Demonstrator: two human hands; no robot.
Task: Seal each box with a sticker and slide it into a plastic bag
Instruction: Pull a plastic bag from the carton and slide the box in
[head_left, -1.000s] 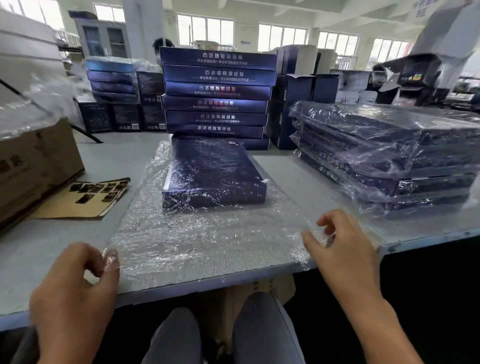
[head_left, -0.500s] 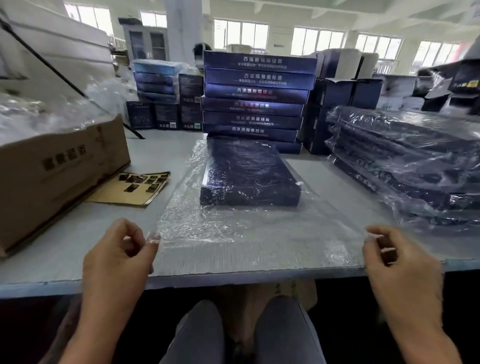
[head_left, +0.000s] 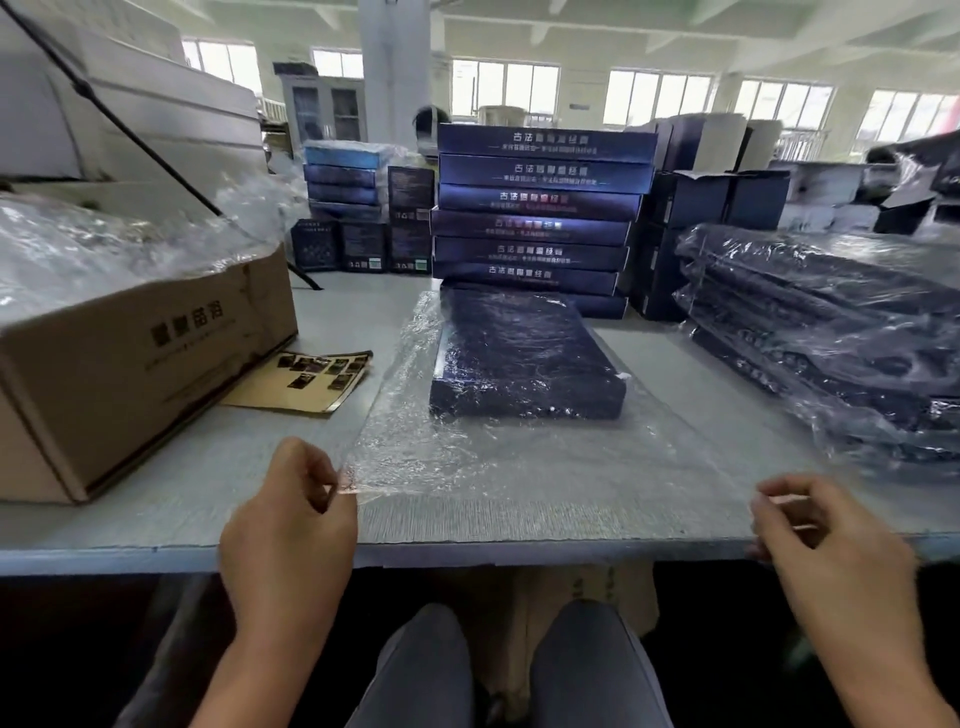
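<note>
A dark blue box (head_left: 524, 358) is seen lying flat inside a clear plastic bag (head_left: 519, 467) at the middle of the grey tabletop (head_left: 156, 519), pushed up to the bag's far end, just in front of a stack of unbagged boxes (head_left: 540, 208). The bag's slack near end is spread toward the tabletop edge, and its two near corners are pinched: the left corner between thumb and fingers of the left grip (head_left: 288, 525), the right corner in the curled fingers of the right grip (head_left: 826, 545). The sliding-in step for this box is judged to be practically done, with only the loose open end left to be dealt with. A small pale tab at the box's near right corner may be the sealing sticker, but this cannot be confirmed through the wrinkled film. A pile of bagged boxes (head_left: 831, 322) on the right is taken as finished work, while the unbagged stack suggests that several boxes remain; a sticker sheet (head_left: 306, 379) with some stickers left is laid beside a cardboard carton (head_left: 140, 353) on the left. The box's long axis is directed away from the person toward the stack, with one short end turned to the tabletop edge and the broad face upward.
</note>
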